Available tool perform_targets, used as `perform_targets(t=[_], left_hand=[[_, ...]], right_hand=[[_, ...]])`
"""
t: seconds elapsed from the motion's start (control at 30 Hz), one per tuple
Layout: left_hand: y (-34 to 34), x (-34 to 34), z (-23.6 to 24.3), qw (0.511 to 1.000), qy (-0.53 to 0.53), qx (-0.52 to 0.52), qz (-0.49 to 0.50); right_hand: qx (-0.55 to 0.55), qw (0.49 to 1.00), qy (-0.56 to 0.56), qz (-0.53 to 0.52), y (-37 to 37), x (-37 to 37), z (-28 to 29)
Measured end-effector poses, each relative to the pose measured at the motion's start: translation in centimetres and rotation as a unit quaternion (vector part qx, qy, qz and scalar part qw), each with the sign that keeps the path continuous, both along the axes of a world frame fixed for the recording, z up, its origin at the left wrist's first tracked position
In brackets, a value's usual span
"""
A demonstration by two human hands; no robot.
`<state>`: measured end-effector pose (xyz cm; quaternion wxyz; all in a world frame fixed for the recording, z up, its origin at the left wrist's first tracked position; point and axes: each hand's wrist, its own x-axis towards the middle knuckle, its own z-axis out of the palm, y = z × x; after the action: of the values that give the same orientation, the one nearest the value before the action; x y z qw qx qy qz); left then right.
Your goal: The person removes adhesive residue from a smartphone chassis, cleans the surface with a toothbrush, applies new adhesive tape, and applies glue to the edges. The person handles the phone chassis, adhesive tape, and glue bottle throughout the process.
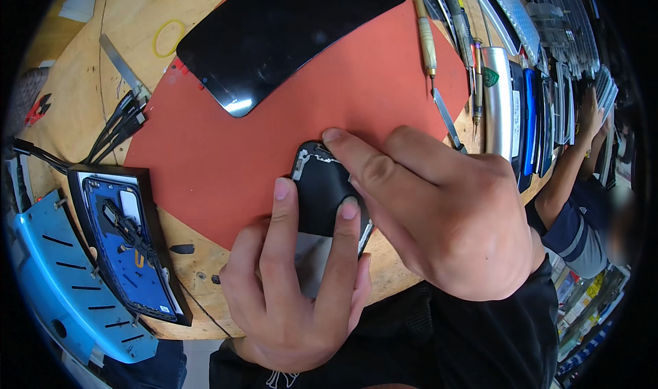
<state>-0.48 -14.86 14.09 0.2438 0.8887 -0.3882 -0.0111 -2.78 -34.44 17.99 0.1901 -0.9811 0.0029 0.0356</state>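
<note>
An opened dark phone body (321, 190) lies on the red mat (226, 163) at the table's near edge. My left hand (291, 286) grips it from below, with two fingers laid across its inner face. My right hand (439, 214) reaches over it from the right, the index fingertip pressing at the phone's top edge. Most of the phone's lower part is hidden under my fingers. A black screen panel (281, 32) lies face up farther back on the mat.
A blue phone frame in a black tray (127, 238) sits at the left, beside a light blue casing (62, 279). Screwdrivers and tweezers (439, 39) lie at the back right, next to a row of phones (531, 108). Another person's arm (572, 176) is at the right.
</note>
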Motion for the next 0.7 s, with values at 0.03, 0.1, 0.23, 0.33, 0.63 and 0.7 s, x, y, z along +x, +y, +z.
perform_targets(t=[0.03,0.1,0.23,0.33,0.63,0.7], left_hand=[[0.0,0.0,0.0,1.000,-0.001,0.001,0.000],[0.0,-0.1,0.0,1.000,-0.004,0.003,0.006],[-0.1,-0.2,-0.2,1.000,-0.014,0.005,0.009],[0.0,-0.1,-0.3,1.000,-0.020,0.009,0.003],[0.1,0.0,-0.2,1.000,-0.026,0.007,0.001],[0.1,-0.1,-0.2,1.000,-0.019,0.012,-0.002]], right_hand=[[-0.002,1.000,-0.009,-0.004,0.1,0.0,0.0],[0.031,0.999,-0.018,-0.030,0.1,0.1,0.0],[0.008,1.000,0.011,-0.018,0.2,0.0,-0.1],[0.019,0.998,-0.039,-0.039,0.6,0.0,-0.3],[0.130,0.989,-0.066,-0.035,-0.6,0.3,-0.2],[0.197,0.971,-0.065,-0.121,-0.6,-0.1,-0.5]])
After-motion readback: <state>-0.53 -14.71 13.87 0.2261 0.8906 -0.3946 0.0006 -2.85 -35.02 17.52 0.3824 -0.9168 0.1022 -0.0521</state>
